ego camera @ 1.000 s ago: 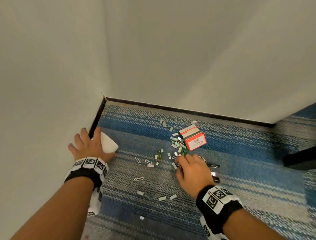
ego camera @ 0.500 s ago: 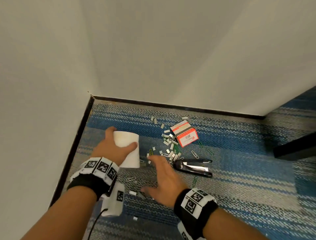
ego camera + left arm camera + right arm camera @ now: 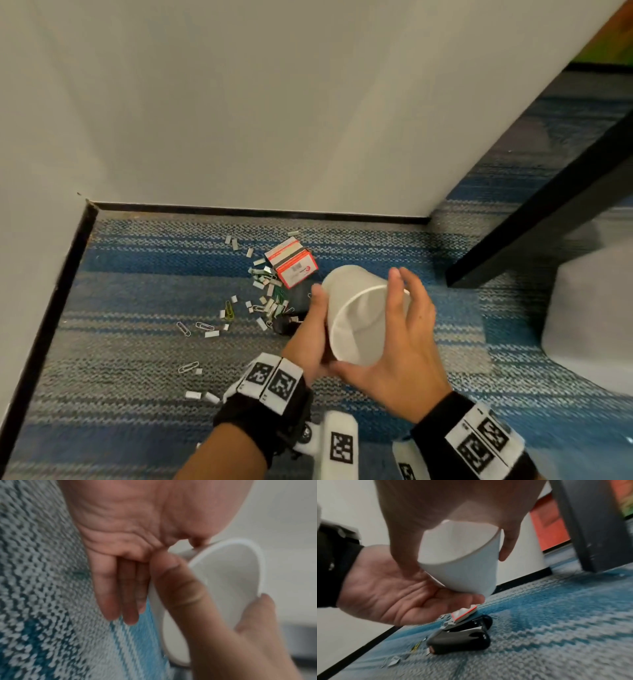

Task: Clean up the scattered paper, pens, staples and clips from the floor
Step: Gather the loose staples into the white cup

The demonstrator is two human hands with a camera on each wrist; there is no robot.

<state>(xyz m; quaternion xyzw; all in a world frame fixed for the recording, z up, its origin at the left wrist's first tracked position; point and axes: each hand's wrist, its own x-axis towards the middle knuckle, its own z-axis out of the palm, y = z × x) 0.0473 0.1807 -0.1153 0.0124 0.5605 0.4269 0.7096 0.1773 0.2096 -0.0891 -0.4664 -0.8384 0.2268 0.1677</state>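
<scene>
A white paper cup (image 3: 356, 308) hangs tilted above the carpet, mouth toward me. My right hand (image 3: 407, 342) grips it across the rim, thumb on one side and fingers on the other (image 3: 505, 545). My left hand (image 3: 308, 332) lies with straight fingers against the cup's underside (image 3: 462, 568), palm up. Below them lie a black stapler (image 3: 462, 638), partly hidden in the head view, and a red-and-white staple box (image 3: 291, 265). Staple strips (image 3: 265, 274) and paper clips (image 3: 202, 325) are scattered to the left, some of them green (image 3: 279, 294) and one yellow (image 3: 228, 310).
The blue-and-grey striped carpet (image 3: 137, 274) ends at a black baseboard (image 3: 239, 209) under white walls that meet in a corner on the left. A black table leg (image 3: 548, 205) slants down at the right, with a pale grey object (image 3: 589, 308) beside it.
My left hand lifted the cup from near the wall corner and carried it right, over the stapler. My right hand left the floor and took hold of the cup's rim.
</scene>
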